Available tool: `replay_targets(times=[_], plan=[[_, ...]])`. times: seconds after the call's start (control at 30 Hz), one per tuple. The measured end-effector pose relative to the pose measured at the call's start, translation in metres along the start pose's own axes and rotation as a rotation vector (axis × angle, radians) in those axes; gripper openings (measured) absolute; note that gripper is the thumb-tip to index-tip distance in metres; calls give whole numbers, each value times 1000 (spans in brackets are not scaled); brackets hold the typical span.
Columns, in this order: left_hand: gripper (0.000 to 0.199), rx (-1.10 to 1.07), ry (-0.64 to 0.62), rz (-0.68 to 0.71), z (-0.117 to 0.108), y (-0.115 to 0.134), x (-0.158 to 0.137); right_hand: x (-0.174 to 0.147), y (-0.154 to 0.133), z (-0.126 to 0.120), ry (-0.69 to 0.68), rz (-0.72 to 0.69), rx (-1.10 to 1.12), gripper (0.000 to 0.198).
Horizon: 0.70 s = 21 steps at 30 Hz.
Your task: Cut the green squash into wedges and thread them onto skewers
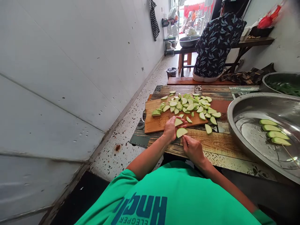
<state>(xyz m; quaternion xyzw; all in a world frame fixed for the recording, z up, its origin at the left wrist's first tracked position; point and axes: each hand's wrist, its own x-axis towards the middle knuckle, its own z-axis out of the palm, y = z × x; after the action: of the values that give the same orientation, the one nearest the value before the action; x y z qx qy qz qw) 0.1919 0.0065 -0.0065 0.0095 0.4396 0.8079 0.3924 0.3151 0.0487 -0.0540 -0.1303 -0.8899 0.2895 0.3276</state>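
My left hand (170, 128) holds a half-round zucchini slice (178, 122), pale inside with green skin, above the near edge of the cutting board (152, 123). Close by on the right, my right hand (193, 149) is closed in a pinch on a thin skewer, mostly hidden by the fingers. Another zucchini slice (181, 132) sits at its fingertips, between the two hands. A heap of cut zucchini slices (187, 103) covers the far part of the board and spills onto the table at its right.
At right, a large metal basin (236, 125) holds a skewer (290, 153) threaded with several slices. Behind it stands a pot (266, 82) with leafy greens. Ahead, a person (215, 43) sits on a bench (182, 81), back turned. A white wall (82, 62) runs along the left.
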Motion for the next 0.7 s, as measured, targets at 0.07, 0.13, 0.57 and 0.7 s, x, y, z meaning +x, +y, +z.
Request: replay_targets(times=[0.07,0.13,0.57,0.7], plan=[[19,-14,-14,6,1,0,0,1,0,-1,-8,56,82,30],[19,-28,-23,8,1,0,1,2,0,-2,-14,121,175,30],[26,-102,-41,-99,5,-14,2,3,7,3,45,103,123,28],[25,-15,-64,-58,-4,-13,-2,2,7,2,66,117,121,28]])
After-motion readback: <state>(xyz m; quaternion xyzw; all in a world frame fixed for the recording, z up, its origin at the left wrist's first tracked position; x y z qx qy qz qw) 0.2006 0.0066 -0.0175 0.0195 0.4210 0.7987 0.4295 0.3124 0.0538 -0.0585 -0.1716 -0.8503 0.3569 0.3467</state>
